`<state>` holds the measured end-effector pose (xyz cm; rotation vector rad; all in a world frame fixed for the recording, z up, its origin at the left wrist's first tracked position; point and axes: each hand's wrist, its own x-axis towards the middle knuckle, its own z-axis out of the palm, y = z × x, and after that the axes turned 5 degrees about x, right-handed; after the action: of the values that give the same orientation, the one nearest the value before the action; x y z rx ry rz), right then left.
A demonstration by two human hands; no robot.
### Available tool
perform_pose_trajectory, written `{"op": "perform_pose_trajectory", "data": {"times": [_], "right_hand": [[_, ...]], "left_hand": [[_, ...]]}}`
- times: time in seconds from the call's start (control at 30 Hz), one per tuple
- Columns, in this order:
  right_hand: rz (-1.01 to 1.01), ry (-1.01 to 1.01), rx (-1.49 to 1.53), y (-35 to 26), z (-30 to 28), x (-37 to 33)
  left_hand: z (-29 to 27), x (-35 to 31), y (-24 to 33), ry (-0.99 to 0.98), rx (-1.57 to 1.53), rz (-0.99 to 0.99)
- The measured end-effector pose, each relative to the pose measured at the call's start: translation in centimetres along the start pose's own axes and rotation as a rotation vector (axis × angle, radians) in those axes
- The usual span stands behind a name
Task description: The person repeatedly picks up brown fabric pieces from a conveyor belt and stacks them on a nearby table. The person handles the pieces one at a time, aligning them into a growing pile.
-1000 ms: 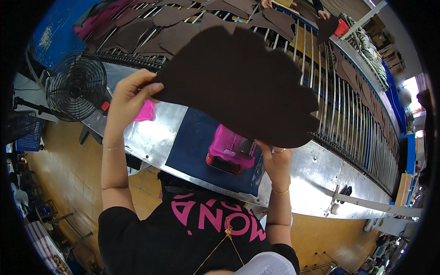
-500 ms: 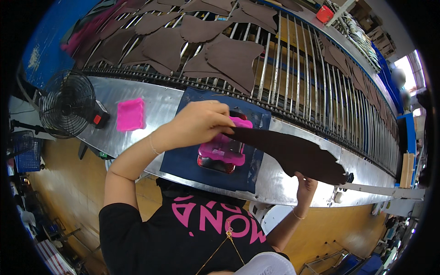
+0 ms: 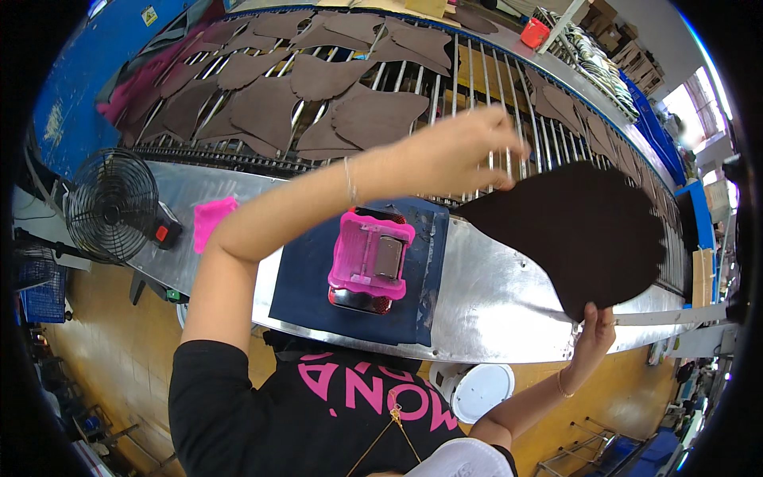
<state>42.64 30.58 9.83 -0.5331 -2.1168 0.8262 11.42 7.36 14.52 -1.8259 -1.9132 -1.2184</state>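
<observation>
A large dark brown, leather-like cut piece (image 3: 596,238) with a scalloped edge is held up over the right part of the metal bench. The thumb and fingers of my right hand (image 3: 594,330) pinch its lower edge. My left hand (image 3: 469,155), a little blurred, is above the piece's narrow left end. Its thumb and fingers are apart, with the thumb close to the piece's upper edge. Left of the piece, a pink wavy-edged tray (image 3: 343,256) sits on a black and red device (image 3: 362,300), with a grey-brown block (image 3: 389,257) inside it. Underneath lies a dark blue mat (image 3: 306,290).
Along the bench's far side runs a conveyor of metal rods (image 3: 485,87), carrying several brown cut pieces (image 3: 262,107). A black fan (image 3: 111,211) and a pink wavy-edged pad (image 3: 213,220) are at the left. A white bucket (image 3: 483,393) stands below the bench's front edge.
The brown piece has moved right and turned its broad face into view. My left hand moved right and up, its fingers opening. My right hand moved right with the piece, and the pink tray is uncovered.
</observation>
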Motion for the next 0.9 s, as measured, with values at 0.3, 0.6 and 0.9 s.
{"op": "perform_pose_trajectory", "data": {"times": [0.3,0.6,0.9], "right_hand": [[-0.524,-0.075,-0.686,-8.4,-0.4,7.9],[-0.761,-0.18,-0.894,-13.5,4.2,11.3],[-0.315,-0.073,-0.597,-8.3,5.0,14.3]], "left_hand": [[-3.8,5.7,2.1,-0.018,0.193,0.271],[2.0,3.5,1.0,-0.415,0.269,-0.021],[-1.2,5.9,-0.5,0.284,0.406,0.07]]}}
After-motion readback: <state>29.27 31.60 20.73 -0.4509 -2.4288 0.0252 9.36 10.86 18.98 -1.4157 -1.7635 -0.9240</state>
